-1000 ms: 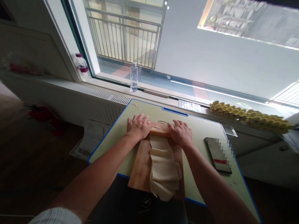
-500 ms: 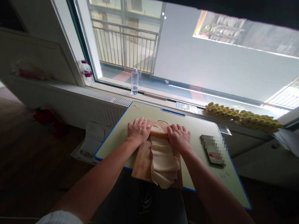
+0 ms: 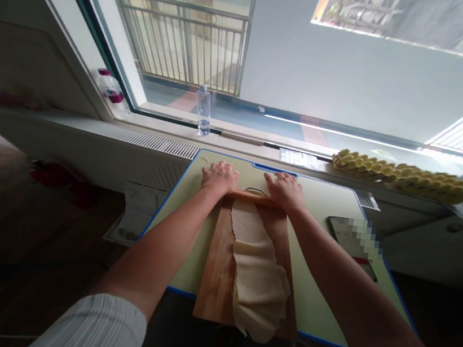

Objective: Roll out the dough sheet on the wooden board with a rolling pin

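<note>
The dough sheet (image 3: 258, 274) lies rumpled along a wooden board (image 3: 217, 280), its near end drooping over the board's edge. At the far end, the left hand (image 3: 219, 177) and right hand (image 3: 285, 191) lie palm down on the rolling pin (image 3: 254, 198), fingers extended, neither wrapped around it. The pale, blue-edged table (image 3: 322, 197) carries a dark-edged device (image 3: 346, 237), its face pixelated. On the sill beyond, writing on the white card (image 3: 299, 159) and the magenta-labelled bottle (image 3: 112, 92) is illegible; a clear bottle (image 3: 203, 114) stands between them, below a large window.
</note>
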The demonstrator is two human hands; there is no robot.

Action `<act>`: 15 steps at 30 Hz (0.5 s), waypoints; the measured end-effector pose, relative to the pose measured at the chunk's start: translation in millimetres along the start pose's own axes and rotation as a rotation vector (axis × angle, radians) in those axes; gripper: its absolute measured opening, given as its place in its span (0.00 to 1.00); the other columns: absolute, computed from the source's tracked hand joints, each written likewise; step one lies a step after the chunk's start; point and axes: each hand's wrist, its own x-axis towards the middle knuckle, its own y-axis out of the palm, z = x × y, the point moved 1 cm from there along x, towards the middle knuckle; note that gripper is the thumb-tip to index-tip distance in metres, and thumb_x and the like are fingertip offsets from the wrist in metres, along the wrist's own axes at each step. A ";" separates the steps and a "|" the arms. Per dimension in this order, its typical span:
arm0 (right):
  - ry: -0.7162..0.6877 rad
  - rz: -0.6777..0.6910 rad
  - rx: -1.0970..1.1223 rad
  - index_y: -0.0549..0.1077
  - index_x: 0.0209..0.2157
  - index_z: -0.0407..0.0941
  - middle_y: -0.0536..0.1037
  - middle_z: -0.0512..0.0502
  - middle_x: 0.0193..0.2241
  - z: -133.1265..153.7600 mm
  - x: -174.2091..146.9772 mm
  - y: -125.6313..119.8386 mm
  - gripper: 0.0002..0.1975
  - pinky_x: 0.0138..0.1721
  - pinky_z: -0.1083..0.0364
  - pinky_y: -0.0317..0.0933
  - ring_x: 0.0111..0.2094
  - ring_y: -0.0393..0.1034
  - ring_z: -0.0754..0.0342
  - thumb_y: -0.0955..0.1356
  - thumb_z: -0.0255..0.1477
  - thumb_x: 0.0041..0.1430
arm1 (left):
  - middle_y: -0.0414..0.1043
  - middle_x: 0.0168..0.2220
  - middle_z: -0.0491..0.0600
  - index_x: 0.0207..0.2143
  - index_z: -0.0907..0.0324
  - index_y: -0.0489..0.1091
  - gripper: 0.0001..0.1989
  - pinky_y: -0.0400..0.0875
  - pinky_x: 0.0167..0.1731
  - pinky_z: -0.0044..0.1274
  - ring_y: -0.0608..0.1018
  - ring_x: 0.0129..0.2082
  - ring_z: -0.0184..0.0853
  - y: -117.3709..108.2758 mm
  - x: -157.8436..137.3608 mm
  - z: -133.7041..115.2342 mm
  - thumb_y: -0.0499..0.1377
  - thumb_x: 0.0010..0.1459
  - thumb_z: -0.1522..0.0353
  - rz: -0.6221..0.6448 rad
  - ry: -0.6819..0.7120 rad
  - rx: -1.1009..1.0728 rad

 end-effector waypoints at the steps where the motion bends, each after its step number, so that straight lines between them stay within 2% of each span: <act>1: -0.005 -0.006 -0.009 0.73 0.64 0.44 0.73 0.34 0.65 -0.3 4.0 0.6 0.34 0.64 0.40 0.57 0.66 0.63 0.37 0.54 0.51 0.76 | 0.66 0.70 0.59 0.66 0.55 0.69 0.30 0.64 0.64 0.51 0.70 0.66 0.53 -0.8 3.1 -0.8 0.44 0.70 0.55 0.009 -0.005 0.003; 5: 0.010 -0.035 -0.025 0.76 0.60 0.44 0.77 0.34 0.61 -1.3 9.1 0.8 0.32 0.62 0.43 0.59 0.63 0.66 0.38 0.54 0.50 0.77 | 0.68 0.68 0.60 0.64 0.56 0.71 0.28 0.65 0.63 0.50 0.70 0.65 0.53 -3.8 7.6 -2.8 0.44 0.71 0.57 0.036 -0.018 0.000; 8: 0.015 -0.055 -0.007 0.77 0.59 0.43 0.78 0.34 0.60 -1.4 0.8 -0.7 0.31 0.61 0.44 0.60 0.63 0.67 0.39 0.54 0.48 0.77 | 0.69 0.67 0.59 0.63 0.55 0.72 0.27 0.65 0.62 0.49 0.71 0.64 0.52 -4.0 2.3 -1.9 0.44 0.71 0.56 0.004 -0.012 -0.010; 15: 0.025 -0.002 0.026 0.74 0.61 0.46 0.76 0.36 0.62 0.4 -43.4 -5.4 0.31 0.62 0.42 0.61 0.63 0.67 0.39 0.53 0.49 0.77 | 0.71 0.67 0.53 0.62 0.49 0.73 0.25 0.63 0.64 0.45 0.71 0.65 0.48 3.0 -38.9 4.2 0.47 0.72 0.55 -0.125 0.020 -0.050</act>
